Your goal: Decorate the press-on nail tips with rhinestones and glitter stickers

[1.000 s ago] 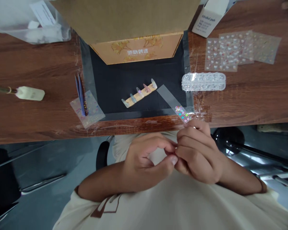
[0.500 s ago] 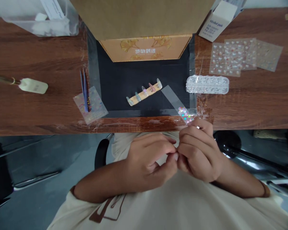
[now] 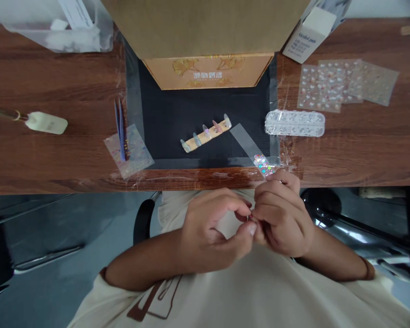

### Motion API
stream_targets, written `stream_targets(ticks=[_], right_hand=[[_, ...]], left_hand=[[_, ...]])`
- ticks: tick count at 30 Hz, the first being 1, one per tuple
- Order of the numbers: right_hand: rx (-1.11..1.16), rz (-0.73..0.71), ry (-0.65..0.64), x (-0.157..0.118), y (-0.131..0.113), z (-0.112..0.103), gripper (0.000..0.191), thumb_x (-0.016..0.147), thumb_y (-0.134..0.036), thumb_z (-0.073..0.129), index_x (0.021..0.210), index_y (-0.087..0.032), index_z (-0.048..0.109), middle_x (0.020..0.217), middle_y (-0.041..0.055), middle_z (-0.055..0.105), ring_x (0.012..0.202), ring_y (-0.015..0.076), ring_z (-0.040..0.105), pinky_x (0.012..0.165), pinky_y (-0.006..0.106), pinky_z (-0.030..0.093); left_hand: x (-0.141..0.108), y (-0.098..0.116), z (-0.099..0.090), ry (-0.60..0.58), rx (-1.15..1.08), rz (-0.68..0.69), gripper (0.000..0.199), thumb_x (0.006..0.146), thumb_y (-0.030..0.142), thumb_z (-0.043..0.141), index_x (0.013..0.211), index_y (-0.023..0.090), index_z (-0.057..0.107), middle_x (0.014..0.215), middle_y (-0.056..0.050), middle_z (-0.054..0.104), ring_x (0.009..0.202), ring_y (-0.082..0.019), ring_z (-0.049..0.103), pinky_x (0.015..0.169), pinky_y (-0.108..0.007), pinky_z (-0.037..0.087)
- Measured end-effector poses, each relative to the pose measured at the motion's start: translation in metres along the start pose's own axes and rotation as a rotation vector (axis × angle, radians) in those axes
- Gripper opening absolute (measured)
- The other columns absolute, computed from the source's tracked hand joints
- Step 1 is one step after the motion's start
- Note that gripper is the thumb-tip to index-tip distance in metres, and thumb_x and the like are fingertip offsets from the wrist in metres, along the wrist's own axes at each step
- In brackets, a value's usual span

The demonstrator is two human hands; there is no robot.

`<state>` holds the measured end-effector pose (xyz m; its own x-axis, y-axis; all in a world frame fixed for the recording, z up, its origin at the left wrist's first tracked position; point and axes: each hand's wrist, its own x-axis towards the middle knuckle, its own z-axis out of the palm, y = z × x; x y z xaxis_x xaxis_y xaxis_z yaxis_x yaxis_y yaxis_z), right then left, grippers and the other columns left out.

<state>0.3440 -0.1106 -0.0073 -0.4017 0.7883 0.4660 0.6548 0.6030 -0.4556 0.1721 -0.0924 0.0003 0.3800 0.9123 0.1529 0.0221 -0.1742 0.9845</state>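
Observation:
My left hand [image 3: 220,230] and my right hand [image 3: 283,216] meet fingertip to fingertip below the table's front edge. Between the left thumb and forefinger shows a tiny reddish thing [image 3: 250,217], too small to make out; the right fingertips press against it. The right hand's upper fingers are curled at the lower end of a clear strip [image 3: 248,140] with shiny coloured flower shapes [image 3: 263,165]. On the black mat [image 3: 171,107] lies a tan strip [image 3: 202,137] bearing several decorated nail tips.
A brown box [image 3: 208,73] stands at the mat's back. Blue tweezers [image 3: 121,132] lie on a sticker sheet [image 3: 140,152], left of the mat. A pale bottle [image 3: 48,123] is farther left. At right are a clear case [image 3: 294,123], sticker sheets [image 3: 317,89] and a white box [image 3: 309,36].
The left forefinger and thumb have parted slightly, and the reddish thing between them now shows. Both hands otherwise stay nearly in place; the view has shifted a little.

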Motion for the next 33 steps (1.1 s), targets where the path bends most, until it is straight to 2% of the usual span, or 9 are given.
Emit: stream_targets(ticks=[4, 9, 12, 23, 27, 33], right_hand=[[0.015, -0.048, 0.066, 0.000, 0.001, 0.000, 0.015, 0.090, -0.021, 0.056, 0.079, -0.021, 0.047, 0.061, -0.0028, 0.056, 0.067, 0.0149, 0.054, 0.070, 0.036, 0.041], [0.011, -0.135, 0.049, 0.001, 0.007, -0.002, 0.012, 0.088, -0.016, 0.053, 0.079, -0.021, 0.048, 0.062, -0.0021, 0.054, 0.067, 0.0161, 0.053, 0.072, 0.038, 0.042], [0.017, -0.194, 0.043, 0.000, 0.011, -0.002, 0.011, 0.086, -0.014, 0.053, 0.078, -0.021, 0.048, 0.062, -0.0012, 0.053, 0.067, 0.0171, 0.052, 0.071, 0.038, 0.043], [0.013, -0.096, 0.099, -0.002, 0.011, 0.008, 0.013, 0.087, -0.017, 0.056, 0.079, -0.021, 0.047, 0.062, -0.0022, 0.050, 0.065, 0.0157, 0.052, 0.069, 0.037, 0.039], [-0.028, -0.060, 0.108, -0.004, 0.011, 0.007, 0.013, 0.088, -0.019, 0.058, 0.081, -0.021, 0.048, 0.064, -0.0032, 0.054, 0.069, 0.0155, 0.055, 0.074, 0.038, 0.041], [-0.031, -0.185, 0.090, -0.005, 0.016, 0.003, 0.008, 0.087, -0.015, 0.056, 0.081, -0.019, 0.053, 0.065, -0.0011, 0.056, 0.072, 0.0172, 0.055, 0.073, 0.038, 0.041]], left_hand=[[0.001, 0.004, -0.003, -0.030, 0.014, -0.013, 0.008, 0.075, 0.009, 0.067, 0.078, 0.016, 0.064, 0.072, -0.002, 0.069, 0.069, -0.013, 0.067, 0.071, -0.027, 0.059], [0.004, 0.008, -0.005, -0.102, -0.002, -0.193, 0.008, 0.077, 0.010, 0.064, 0.073, 0.017, 0.063, 0.069, 0.000, 0.069, 0.065, -0.011, 0.065, 0.067, -0.025, 0.056], [0.006, 0.010, -0.004, -0.113, -0.003, -0.233, 0.009, 0.077, 0.010, 0.063, 0.071, 0.017, 0.062, 0.067, 0.000, 0.069, 0.064, -0.012, 0.066, 0.062, -0.023, 0.053], [0.002, 0.003, 0.003, -0.056, 0.055, -0.188, 0.010, 0.075, 0.010, 0.063, 0.070, 0.018, 0.059, 0.065, 0.001, 0.068, 0.064, -0.012, 0.067, 0.060, -0.022, 0.052], [0.001, 0.000, 0.003, -0.003, 0.012, -0.208, 0.005, 0.077, 0.017, 0.066, 0.076, 0.018, 0.061, 0.074, -0.003, 0.072, 0.068, -0.014, 0.068, 0.064, -0.026, 0.056], [0.005, 0.008, -0.005, -0.067, 0.222, -0.098, 0.007, 0.079, 0.011, 0.065, 0.079, 0.018, 0.066, 0.077, -0.002, 0.074, 0.069, -0.013, 0.069, 0.062, -0.024, 0.054]])
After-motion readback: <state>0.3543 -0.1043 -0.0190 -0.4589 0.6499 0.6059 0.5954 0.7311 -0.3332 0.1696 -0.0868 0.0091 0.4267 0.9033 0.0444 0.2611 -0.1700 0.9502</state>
